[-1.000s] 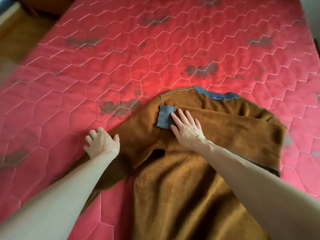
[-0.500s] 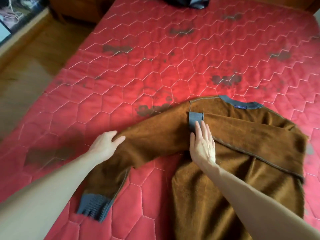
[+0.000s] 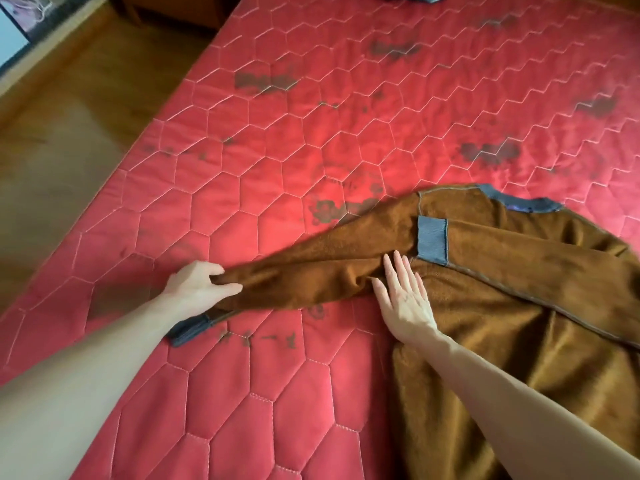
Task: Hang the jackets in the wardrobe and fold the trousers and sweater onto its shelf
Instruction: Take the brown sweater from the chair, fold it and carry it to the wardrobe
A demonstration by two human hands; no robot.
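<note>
We are seeing a brown sweater [image 3: 485, 323] in matt, fuzzy knit, its grey cuffs [image 3: 432, 243] and collar [image 3: 512, 201] ribbed. The bed [image 3: 277, 168] is wearing red quilted cloth with a faint sheen, stitched in hexagons. The floor [image 3: 69, 109] is showing smooth, slightly glossy wood.

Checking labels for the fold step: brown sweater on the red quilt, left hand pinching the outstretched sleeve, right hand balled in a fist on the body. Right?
Not quite. In the head view the right hand lies flat with straight fingers on the brown sweater, not in a fist. The rest holds: the left hand pinches the outstretched sleeve, and the sweater lies on the red quilt.
</note>
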